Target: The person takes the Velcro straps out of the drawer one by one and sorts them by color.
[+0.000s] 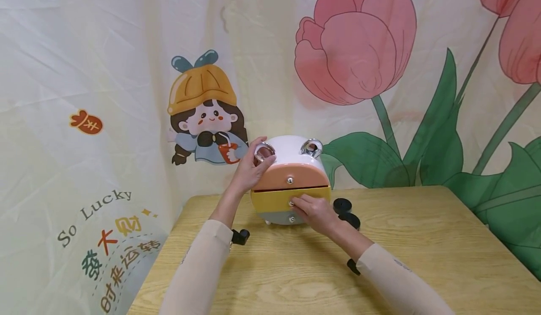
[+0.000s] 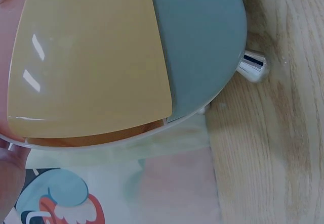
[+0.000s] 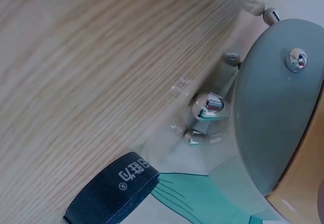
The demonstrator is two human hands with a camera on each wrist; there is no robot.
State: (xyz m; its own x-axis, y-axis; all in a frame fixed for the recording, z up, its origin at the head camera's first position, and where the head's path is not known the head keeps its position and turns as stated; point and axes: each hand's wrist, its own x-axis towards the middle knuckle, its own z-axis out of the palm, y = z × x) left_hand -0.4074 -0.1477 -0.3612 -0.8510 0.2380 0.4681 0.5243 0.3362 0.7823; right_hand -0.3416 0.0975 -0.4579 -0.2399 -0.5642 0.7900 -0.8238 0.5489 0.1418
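A small rounded drawer cabinet with a white top (image 1: 291, 145) stands on the table. Its drawer fronts are pink (image 1: 274, 178), yellow (image 1: 270, 200) and grey-blue (image 1: 276, 218), each with a silver knob. The yellow drawer sticks out a little; its brown side shows in the left wrist view. My left hand (image 1: 250, 170) holds the cabinet's upper left corner, thumb and fingers around the silver ring (image 1: 265, 151) there. With fingertips at the yellow drawer's knob (image 1: 291, 203), my right hand (image 1: 314, 211) pinches it. Most of both hands lies outside the wrist views.
Right of the cabinet lie two black round items (image 1: 342, 205); a black band with white lettering (image 3: 111, 191) shows in the right wrist view. A second silver ring (image 1: 311, 148) tops the cabinet's right side. Behind the wooden table (image 1: 296, 277) hangs a printed cloth (image 1: 270, 71).
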